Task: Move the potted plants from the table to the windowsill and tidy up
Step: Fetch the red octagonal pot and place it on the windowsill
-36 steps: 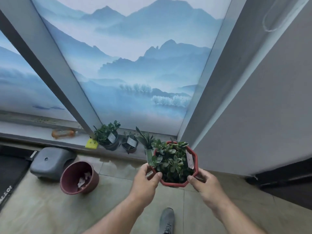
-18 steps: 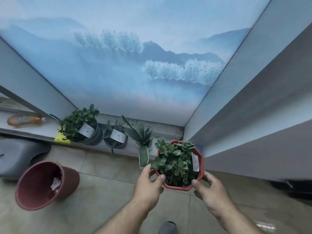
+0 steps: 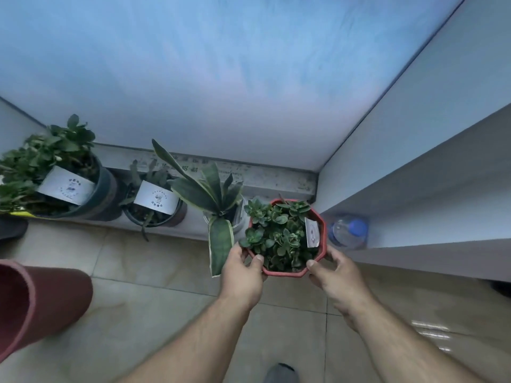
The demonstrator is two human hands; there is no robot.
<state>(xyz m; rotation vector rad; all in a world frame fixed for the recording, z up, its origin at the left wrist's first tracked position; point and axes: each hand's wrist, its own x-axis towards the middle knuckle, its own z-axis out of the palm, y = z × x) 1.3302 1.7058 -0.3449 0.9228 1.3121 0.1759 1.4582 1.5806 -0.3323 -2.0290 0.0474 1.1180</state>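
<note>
Gripping the near rim of the red octagonal pot, the left hand and right hand hold it from either side at the windowsill's right end. Just left stands a long-leaved plant, then two dark labelled pots farther left. A plastic bottle lies beside the right wall.

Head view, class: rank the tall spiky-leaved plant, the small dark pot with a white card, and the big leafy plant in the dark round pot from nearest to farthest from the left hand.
1. Tall spiky-leaved plant, just above the left hand.
2. Small dark pot with a white card, mid-sill, further left.
3. Big leafy plant in the dark round pot, far left.
</note>
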